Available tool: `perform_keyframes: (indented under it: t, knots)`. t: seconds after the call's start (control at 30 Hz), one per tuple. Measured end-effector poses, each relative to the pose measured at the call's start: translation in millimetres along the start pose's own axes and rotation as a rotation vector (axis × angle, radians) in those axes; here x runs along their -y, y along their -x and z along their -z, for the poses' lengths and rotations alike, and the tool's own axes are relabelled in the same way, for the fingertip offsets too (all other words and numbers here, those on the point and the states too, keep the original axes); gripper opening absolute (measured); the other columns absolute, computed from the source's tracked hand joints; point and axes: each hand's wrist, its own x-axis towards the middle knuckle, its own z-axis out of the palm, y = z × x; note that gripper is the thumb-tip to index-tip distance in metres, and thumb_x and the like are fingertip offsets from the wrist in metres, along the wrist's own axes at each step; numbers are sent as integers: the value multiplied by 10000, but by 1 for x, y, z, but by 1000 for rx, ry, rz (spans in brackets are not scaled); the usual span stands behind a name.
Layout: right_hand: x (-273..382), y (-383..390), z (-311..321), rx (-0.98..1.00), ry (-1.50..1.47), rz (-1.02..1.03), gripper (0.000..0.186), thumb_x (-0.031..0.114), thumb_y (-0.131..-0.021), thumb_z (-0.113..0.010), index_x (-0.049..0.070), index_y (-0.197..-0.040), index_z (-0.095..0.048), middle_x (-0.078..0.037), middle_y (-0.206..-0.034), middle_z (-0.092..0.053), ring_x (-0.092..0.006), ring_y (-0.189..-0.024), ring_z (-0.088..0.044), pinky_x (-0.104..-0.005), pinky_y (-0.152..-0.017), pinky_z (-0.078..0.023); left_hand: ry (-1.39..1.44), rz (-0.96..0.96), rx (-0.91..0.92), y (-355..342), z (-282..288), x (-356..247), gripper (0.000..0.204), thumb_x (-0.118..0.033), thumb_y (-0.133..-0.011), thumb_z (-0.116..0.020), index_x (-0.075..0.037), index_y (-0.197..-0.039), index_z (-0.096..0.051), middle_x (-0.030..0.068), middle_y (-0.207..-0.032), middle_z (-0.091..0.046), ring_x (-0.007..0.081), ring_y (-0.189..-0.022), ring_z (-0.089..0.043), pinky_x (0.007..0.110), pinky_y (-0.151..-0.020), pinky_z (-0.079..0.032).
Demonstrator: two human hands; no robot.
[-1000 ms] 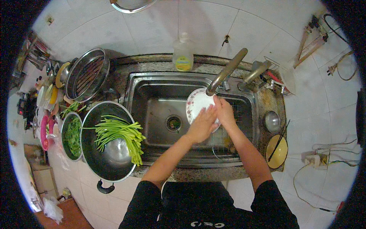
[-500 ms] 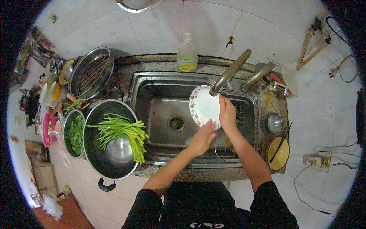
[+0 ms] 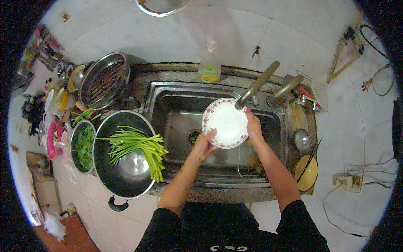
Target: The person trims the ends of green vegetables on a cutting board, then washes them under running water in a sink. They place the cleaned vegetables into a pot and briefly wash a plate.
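Observation:
A white plate (image 3: 228, 122) with a reddish flower pattern round its rim is held over the steel sink (image 3: 176, 161), just under the end of the faucet (image 3: 259, 82). My left hand (image 3: 204, 145) grips its lower left edge, thumb on top and fingers beneath. At the right edge, my right hand (image 3: 253, 126) holds the plate, its other fingers hidden behind the rim. The plate's face is turned up toward me. Part of the drain (image 3: 193, 137) shows left of the plate.
Left of the sink stands a large pot (image 3: 100, 168) holding long green stalks (image 3: 138, 147), beside a smaller bowl of leafy greens (image 3: 85, 145). A soap bottle (image 3: 210, 67) is behind the sink. On the right are a metal bowl (image 3: 302, 140) and a yellow bowl (image 3: 307, 172) with chopsticks.
My left hand has gone from the plate's lower face to its left edge. The plate has turned to face up more and shifted slightly. The view has moved a little.

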Motion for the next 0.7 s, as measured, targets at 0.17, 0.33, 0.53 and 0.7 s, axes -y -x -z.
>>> perform_keyframes:
  t: [0.17, 0.33, 0.53, 0.7]
  knots:
    - [31, -2, -10, -116, 392, 562, 212, 115, -793, -428, -3, -950, -510, -170, -787, -546, -258, -719, -517, -343, -663, -399, -339, -217, -211, -23, 38, 7, 321, -86, -739, -514, 10, -1040, -457, 96, -856, -548, 183, -698, -536, 322, -541, -450]
    - [-27, -52, -2, -5, 963, 750, 250, 120, -807, -446, -30, -1001, -494, -178, -787, -550, -279, -561, -453, -351, -559, -383, -581, -561, -311, -38, 43, 14, 308, -116, -720, -518, 48, -979, -496, 132, -882, -569, 211, -792, -548, 334, -667, -446]
    - [-35, -59, -25, 150, 958, 669, 263, 206, -833, -408, 21, -1013, -459, -164, -854, -530, -291, -699, -520, -385, -588, -410, -681, -518, -300, -18, 36, -11, 303, -149, -752, -517, 36, -992, -496, 158, -882, -577, 239, -800, -557, 340, -708, -434]
    - [14, -33, -16, 218, 785, 497, 360, 204, -801, -486, 41, -1118, -443, -158, -1176, -411, -244, -1049, -431, -306, -849, -350, -712, -536, -286, -40, 28, -6, 341, -263, -786, -498, 26, -966, -505, 169, -874, -574, 251, -792, -555, 344, -698, -428]
